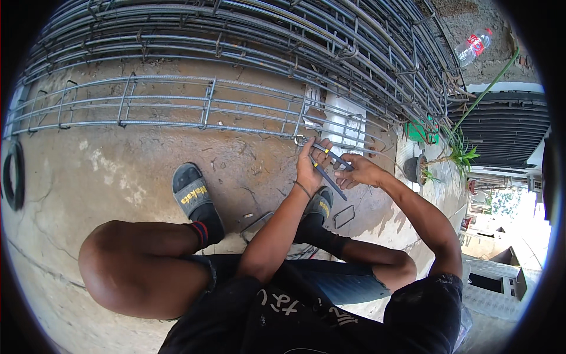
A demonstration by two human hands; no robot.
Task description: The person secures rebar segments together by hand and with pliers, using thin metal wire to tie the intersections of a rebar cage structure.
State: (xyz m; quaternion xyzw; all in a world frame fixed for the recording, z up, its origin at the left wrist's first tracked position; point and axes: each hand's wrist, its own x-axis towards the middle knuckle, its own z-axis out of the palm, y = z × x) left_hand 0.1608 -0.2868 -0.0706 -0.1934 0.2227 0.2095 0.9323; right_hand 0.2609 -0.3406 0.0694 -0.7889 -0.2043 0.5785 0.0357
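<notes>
Long-handled end-cutting pincers point(335, 158), dark with yellow bands, are between my two hands. Their round jaws point(300, 140) sit against the near right corner of a narrow rebar cage point(165, 123) lying on the ground. My left hand point(312, 165) is closed about the handles just behind the jaws. The fingers of my right hand point(362, 171) grip one handle close to its end. The other handle's tip points down, free of the right hand. Any wire inside the jaws is too small to make out.
Stacked rebar cages point(247, 35) fill the far side. A white panel point(345, 121) lies beyond my hands. Bent metal stirrups point(344, 216) lie by my right sandal point(320, 203). A potted plant point(416, 169) stands at right, a plastic bottle point(474, 47) far right, a tyre point(13, 176) far left.
</notes>
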